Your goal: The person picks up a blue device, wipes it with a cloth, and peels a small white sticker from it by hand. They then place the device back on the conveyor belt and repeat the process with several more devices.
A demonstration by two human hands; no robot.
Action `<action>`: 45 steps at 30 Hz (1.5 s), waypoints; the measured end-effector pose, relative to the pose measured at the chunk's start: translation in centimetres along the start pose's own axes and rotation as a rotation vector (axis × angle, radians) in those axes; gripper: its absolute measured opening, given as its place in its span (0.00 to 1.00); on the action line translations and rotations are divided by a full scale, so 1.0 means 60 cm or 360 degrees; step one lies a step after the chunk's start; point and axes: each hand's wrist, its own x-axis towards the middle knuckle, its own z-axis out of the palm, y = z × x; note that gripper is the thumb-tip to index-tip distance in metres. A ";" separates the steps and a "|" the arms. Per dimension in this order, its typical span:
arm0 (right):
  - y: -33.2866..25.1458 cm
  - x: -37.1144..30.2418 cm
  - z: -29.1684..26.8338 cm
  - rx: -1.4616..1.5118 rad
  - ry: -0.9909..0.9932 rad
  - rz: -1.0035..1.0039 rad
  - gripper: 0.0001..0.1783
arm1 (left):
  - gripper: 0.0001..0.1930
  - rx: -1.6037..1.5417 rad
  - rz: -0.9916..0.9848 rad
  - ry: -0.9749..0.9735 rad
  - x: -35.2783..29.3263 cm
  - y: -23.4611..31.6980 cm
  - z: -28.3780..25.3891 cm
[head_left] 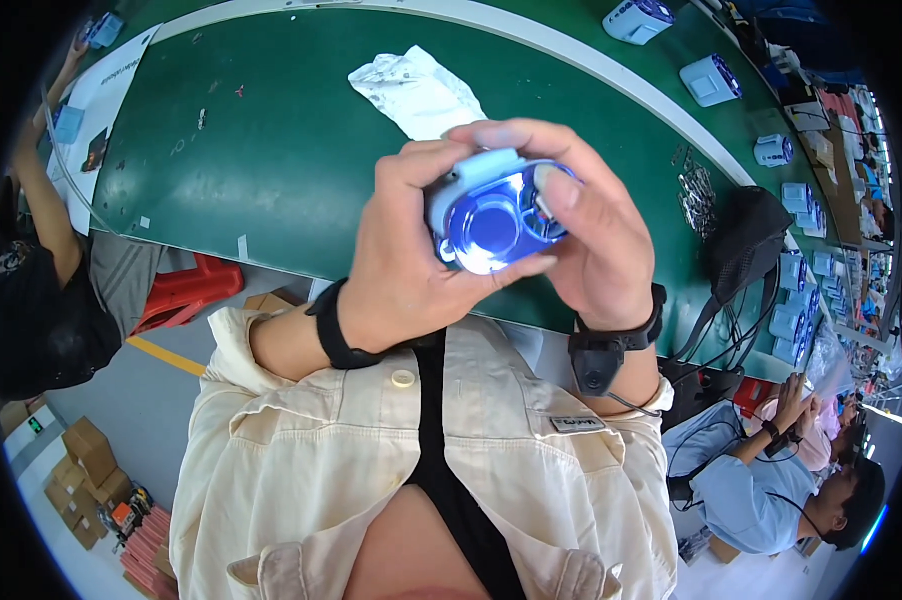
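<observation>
Between my two hands I hold a light-blue plastic device [484, 228] with a glossy dark-blue face and a round disc on it. My left hand [401, 245] wraps its left side, the thumb under its lower edge. My right hand [606, 225] closes round its right side, with the thumb on the face near a small opening where bits of the inside show. The device is held above the green work surface [281, 130]. Just beyond it lies a crumpled white sheet [416, 90], partly hidden behind my fingers.
To the right are a heap of small metal parts [698, 195] and a black bag [746, 240] with cables. Several similar blue devices [711, 80] stand beyond the pale rail [611, 75]. Co-workers [46, 280] sit at left and right; a red stool [186, 290] stands at left.
</observation>
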 end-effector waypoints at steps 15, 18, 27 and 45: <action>0.011 -0.025 0.025 -0.0518 -0.0260 -0.0236 0.29 | 0.35 0.0642 0.0819 -0.0491 0.036 0.007 -0.023; 0.023 -0.022 0.021 -0.0438 -0.0351 -0.0336 0.27 | 0.33 0.0692 0.0865 -0.0483 0.032 0.016 -0.024; 0.039 -0.027 0.017 0.0061 -0.0403 -0.0274 0.25 | 0.28 0.0754 0.0993 -0.0336 0.025 0.006 -0.016; 0.051 -0.007 0.013 -0.0518 -0.0161 -0.0654 0.18 | 0.38 0.0703 0.0680 -0.0513 0.019 0.001 -0.031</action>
